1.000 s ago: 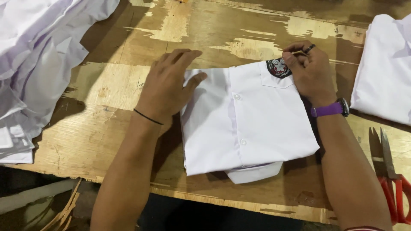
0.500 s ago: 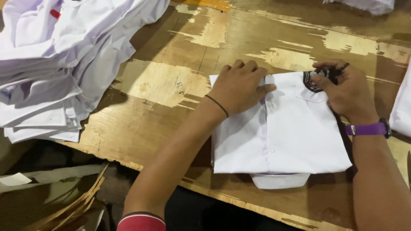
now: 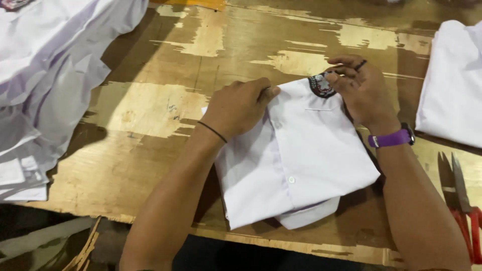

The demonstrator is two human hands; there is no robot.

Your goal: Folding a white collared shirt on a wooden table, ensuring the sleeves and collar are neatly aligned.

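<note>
— Where is the folded shirt point(image 3: 301, 155)?

— It lies flat on the wooden worktop point(image 3: 150, 110), near the front edge, collar toward the person, buttons running down its middle. A dark round badge point(image 3: 321, 85) sits on its far corner, above the pocket.

— What is the left hand point(image 3: 241, 105) doing?

— It rests on the shirt's left side, fingers curled loosely and pressing the cloth down near the button strip. It grips nothing that I can see. A thin black band circles that wrist.

— And the right hand point(image 3: 364, 90)?

— Its fingertips are pinched together right at the badge, touching its edge, and a thin dark tool point(image 3: 359, 64) pokes out between the fingers. What kind of tool it is, I cannot tell. A purple watch strap point(image 3: 390, 138) is on the wrist.

— Anything else around?

— A pile of white shirts point(image 3: 55, 65) at the left, another white garment point(image 3: 452, 85) at the right, and red-handled scissors point(image 3: 464, 200) lying beside the right forearm.
</note>
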